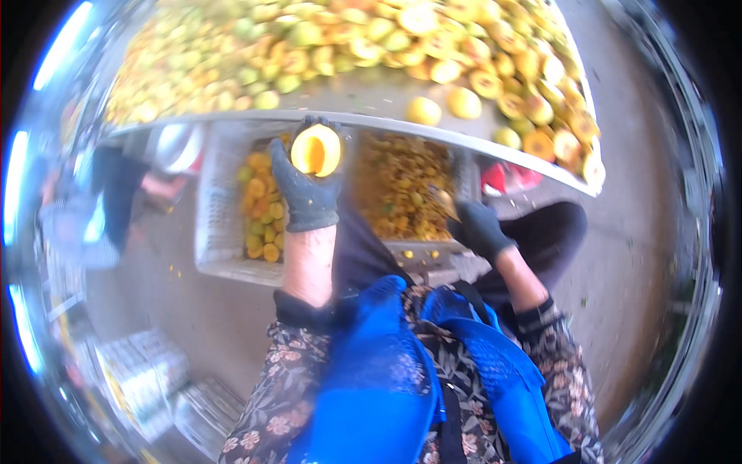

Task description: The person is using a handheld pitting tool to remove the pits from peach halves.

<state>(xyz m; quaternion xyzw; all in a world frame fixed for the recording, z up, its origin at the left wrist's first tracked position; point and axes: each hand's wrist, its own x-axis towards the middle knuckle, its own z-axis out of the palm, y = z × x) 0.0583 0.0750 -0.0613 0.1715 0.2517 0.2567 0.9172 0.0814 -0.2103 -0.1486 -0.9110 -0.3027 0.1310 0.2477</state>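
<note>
My left hand (309,189), in a dark grey glove, is raised near the table's front edge. Its fingers are wrapped round a yellow peach half (330,155), whose cut face and hollow centre point up. My right hand (481,230), gloved alike, is closed beside my right knee. A small blurred thing pokes out ahead of its fingers, too smeared to name. Below and between the hands lies a heap of brownish-yellow peach scraps (408,189) in a container. Left of it, several peach halves (264,220) sit in a white plastic crate (212,220).
A pale-rimmed table (363,97) heaped with cut peaches (340,39) spans the far side. A red and white bag (510,178) lies under its right part. To the left, another person (116,193) works, blurred. White crates (147,379) stand on the floor at lower left.
</note>
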